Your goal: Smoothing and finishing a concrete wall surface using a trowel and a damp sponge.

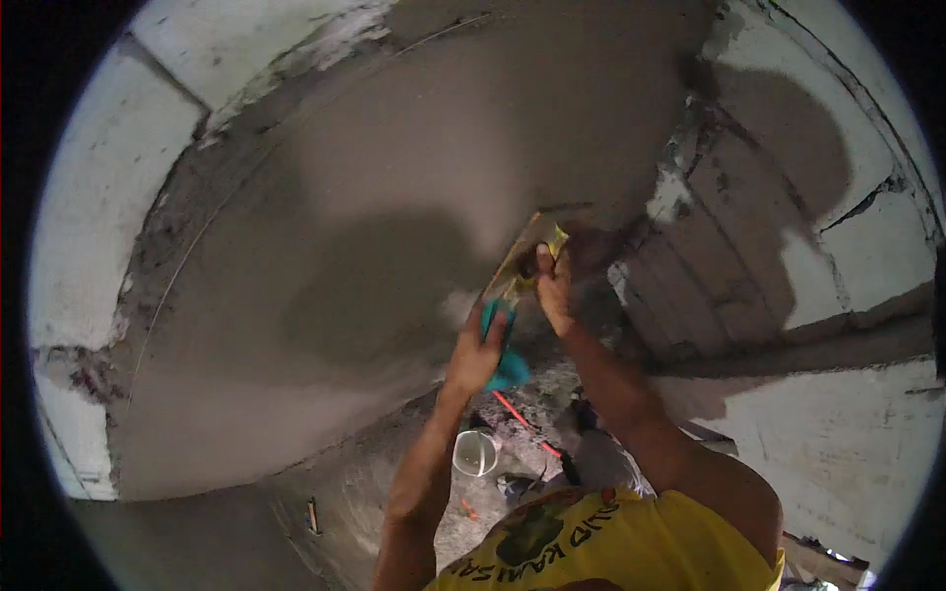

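Note:
My right hand (552, 281) grips the handle of a long, flat plastering float (516, 246) with yellowish parts, lying against the smooth grey-brown plaster surface (374, 158) at the middle of the view. My left hand (475, 357) is closed on a soft-looking teal item (508, 366), perhaps a sponge or cloth, at the float's lower end; whether it also grips the float I cannot tell.
Pale, cracked block walls (852, 276) border the plaster on both sides. Below my hands are a white bucket (475, 453), a red-orange rod or hose (524, 422) and rubble. A small orange-handled tool (313, 516) is at lower left.

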A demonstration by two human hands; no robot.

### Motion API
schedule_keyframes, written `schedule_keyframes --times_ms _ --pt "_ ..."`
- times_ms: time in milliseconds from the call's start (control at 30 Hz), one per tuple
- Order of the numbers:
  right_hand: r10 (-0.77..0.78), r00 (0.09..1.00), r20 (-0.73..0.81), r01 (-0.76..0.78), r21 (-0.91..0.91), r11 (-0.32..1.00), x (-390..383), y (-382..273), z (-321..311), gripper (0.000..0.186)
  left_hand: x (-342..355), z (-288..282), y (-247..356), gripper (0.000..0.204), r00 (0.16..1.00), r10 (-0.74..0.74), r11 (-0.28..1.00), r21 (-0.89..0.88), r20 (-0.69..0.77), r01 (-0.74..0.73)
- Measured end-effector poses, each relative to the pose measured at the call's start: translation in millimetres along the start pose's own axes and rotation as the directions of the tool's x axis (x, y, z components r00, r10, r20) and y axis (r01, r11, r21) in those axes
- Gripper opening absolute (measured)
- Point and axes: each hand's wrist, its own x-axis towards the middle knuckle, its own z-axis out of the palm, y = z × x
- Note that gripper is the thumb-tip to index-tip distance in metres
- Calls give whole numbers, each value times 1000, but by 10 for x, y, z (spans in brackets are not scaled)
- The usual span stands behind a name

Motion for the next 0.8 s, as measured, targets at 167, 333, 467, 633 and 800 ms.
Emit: schedule_keyframes --times_ms 167,333,467,633,800 --pt "-429 902 -57 412 -185 892 1169 -1521 -474 38 190 8 -769 51 926 -352 933 124 133 337" --pt "-218 949 -230 210 -55 976 1485 -813 -912 38 -1672 -520 -2523 59 643 -698 716 326 315 618" --pt "34 999 -23 -33 52 998 375 -390 -46 36 -2663 -1378 -3024 45 390 -883 430 114 262 896" --pt "-274 958 86 280 -76 957 325 -1708 277 43 -2581 -1029 -3142 54 519 -839 467 -277 162 840" --pt "-507 862 -16 506 107 856 796 -1912 276 34 -2807 -802 -3725 57 674 -736 668 -96 63 738"
